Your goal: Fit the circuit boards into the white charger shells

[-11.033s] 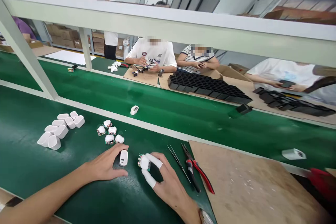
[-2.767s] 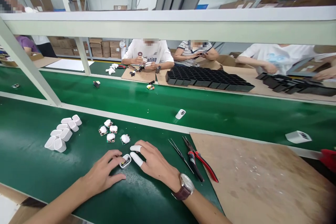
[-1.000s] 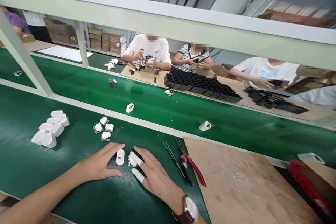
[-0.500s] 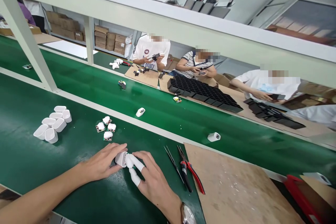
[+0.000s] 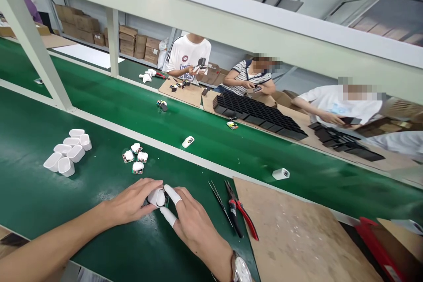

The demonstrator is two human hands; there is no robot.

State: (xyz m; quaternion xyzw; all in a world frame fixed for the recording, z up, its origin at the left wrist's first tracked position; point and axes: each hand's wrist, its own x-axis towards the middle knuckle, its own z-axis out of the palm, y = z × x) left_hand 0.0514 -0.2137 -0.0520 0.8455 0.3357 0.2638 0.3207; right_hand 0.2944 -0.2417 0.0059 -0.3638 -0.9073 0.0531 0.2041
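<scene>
My left hand [image 5: 137,200] is closed around a white plastic housing [image 5: 152,195] that lies on its side, its mouth facing right. At that mouth sits a circuit board [image 5: 166,199] with a rounded white part, partly hidden by fingers; how deep it sits I cannot tell. White finger cots cover the thumb and index finger of my right hand [image 5: 188,216], which grip the board from above and below. Farther left stand several white housings [image 5: 76,153]. Several circuit boards with white caps [image 5: 137,168] lie just beyond my hands.
Right of my hands are tweezers [image 5: 220,202], red-handled pliers [image 5: 243,213] and a cardboard sheet [image 5: 291,229]. A green conveyor belt [image 5: 211,134] carries a white unit [image 5: 280,173] and other parts. Co-workers sit across it behind a black tray block [image 5: 257,114]. A frame post [image 5: 36,39] rises at left.
My right index finger and thumb have spread a little around the board, and its rounded white part now shows between them. Pieces on the belt have shifted right.
</scene>
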